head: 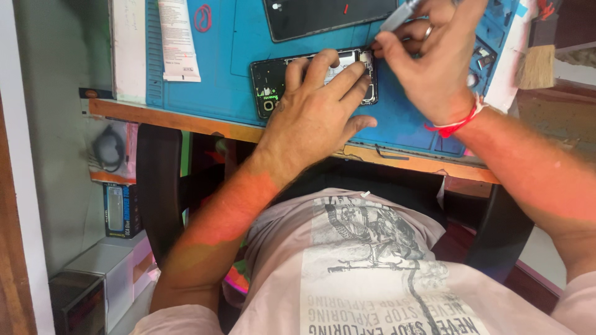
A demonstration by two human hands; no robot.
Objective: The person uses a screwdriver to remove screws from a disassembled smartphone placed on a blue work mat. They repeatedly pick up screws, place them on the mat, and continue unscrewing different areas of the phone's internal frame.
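An opened phone body (271,80) with exposed black innards and a green-marked board lies on a blue work mat (230,74). My left hand (316,102) rests flat on it, fingers spread over its middle and pinning it down. My right hand (428,62), with a ring and a red wrist string, grips a slim grey tool (400,15) and has its fingertips at the phone's right end. The tool's tip is hidden by my fingers.
A black phone screen panel (323,15) lies at the mat's far side. White paper sheets (177,37) sit at the left, a brush (537,62) at the right edge. The wooden desk edge (186,123) runs in front. Boxes (121,211) stand on the floor at left.
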